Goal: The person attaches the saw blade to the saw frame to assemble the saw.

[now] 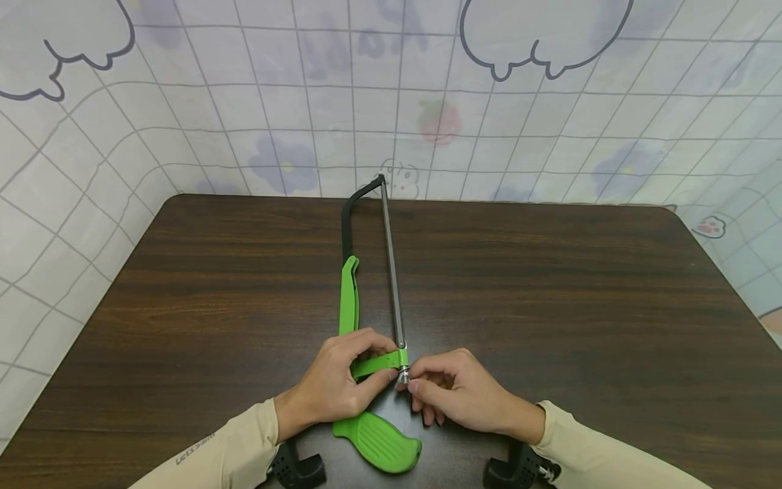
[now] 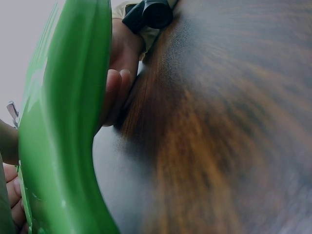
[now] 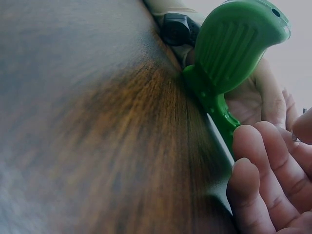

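A hacksaw with a green handle [image 1: 381, 441] and a black bow [image 1: 346, 224] lies on the table, its metal blade bar [image 1: 391, 265] pointing away from me. My left hand [image 1: 342, 380] grips the green frame near the handle, thumb and fingers around the short crosspiece [image 1: 375, 365]. Just at the near end of the blade sits a silver wing nut [image 1: 403, 375]. The thumb and forefinger of my right hand [image 1: 452, 387] pinch this nut. In the right wrist view the other fingers [image 3: 263, 165] curl loosely beside the green frame.
The dark wood table [image 1: 550, 292] stretches out on both sides of the saw. A white tiled-pattern sheet [image 1: 244, 102] with printed drawings rises behind and beside it. Black wrist devices [image 1: 299, 468] sit under both forearms.
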The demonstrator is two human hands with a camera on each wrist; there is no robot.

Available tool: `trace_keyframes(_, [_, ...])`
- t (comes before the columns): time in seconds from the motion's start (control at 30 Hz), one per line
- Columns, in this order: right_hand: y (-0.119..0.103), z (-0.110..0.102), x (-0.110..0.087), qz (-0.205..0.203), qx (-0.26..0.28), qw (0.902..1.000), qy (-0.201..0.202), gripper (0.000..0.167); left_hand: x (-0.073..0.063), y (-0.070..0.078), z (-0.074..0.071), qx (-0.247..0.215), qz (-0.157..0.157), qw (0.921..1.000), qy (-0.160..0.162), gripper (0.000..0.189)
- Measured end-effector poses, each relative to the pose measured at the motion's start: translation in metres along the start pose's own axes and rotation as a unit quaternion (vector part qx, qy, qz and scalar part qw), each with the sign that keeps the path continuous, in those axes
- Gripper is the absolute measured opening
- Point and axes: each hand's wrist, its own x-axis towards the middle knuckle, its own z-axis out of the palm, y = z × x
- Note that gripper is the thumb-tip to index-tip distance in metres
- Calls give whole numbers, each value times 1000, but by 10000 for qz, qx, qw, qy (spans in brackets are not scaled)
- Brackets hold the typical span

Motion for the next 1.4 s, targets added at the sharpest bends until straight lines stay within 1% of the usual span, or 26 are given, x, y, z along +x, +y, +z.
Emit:
trace_keyframes(0.13, [-1,0,0,-34,-19,10000,-14,18,0,0,0,-4,10,10000,3,23])
trace_keyframes(0.2, [-1,0,0,-25,-36,10000,-8,18,0,-2,1,0,81,10000,18,22])
trace_keyframes(0.3, [-1,0,0,-15,-63,10000,-10,19,-1,-3,1,-13,106,9999,21,21])
trace_keyframes(0.47, [-1,1,0,-8,-137,9999,-20,19,-1,-3,1,-15,32,10000,0,21])
trace_keyframes(0.7, [-2,2,0,138,-216,9997,38,19,-1,-3,1,51,111,9999,29,22])
trace_keyframes(0.77, [-2,2,1,165,-220,9996,58,20,-1,-3,1,54,84,9999,19,22])
trace_keyframes(0.83, [-1,2,1,101,-241,9996,53,21,-1,-3,1,62,70,10000,8,23])
trace_keyframes(0.93, [-1,3,1,112,-267,9996,65,21,-1,-3,1,50,20,10000,-27,23])
trace_keyframes(1.17, [-1,2,0,130,-348,9993,84,18,-1,-3,1,13,81,10000,-14,22])
trace_keyframes(1.4, [-3,1,-1,91,-296,9995,9,13,-1,-4,2,-7,124,9999,-20,20])
